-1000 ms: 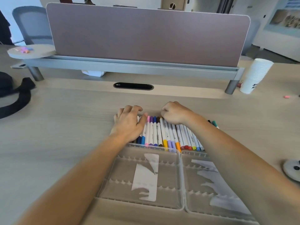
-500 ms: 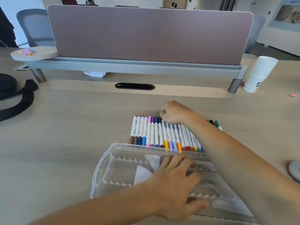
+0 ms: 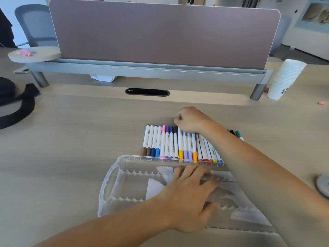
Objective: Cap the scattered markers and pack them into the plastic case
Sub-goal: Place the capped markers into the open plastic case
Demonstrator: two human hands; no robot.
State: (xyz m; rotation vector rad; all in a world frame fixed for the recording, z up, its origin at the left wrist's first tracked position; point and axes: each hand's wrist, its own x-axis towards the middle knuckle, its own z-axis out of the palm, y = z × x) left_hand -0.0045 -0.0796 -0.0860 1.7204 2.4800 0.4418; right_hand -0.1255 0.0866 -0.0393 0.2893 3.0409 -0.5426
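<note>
My right hand (image 3: 191,120) curls closed over the markers (image 3: 176,143), lying lengthwise just beyond the case (image 3: 114,184); left hand (image 3: 188,195) lies flat, open, on it.

Left hand (image 3: 191,196): palm down, fingers spread and flat, forearm entering from the near-left corner of the worktop and angled toward its centre. Right hand (image 3: 193,120): curled into a loose fist – knuckles up, fingertips tucked under – farther from the near edge. Right forearm runs in from the near-right corner, crossing above the left hand's fingers.
</note>
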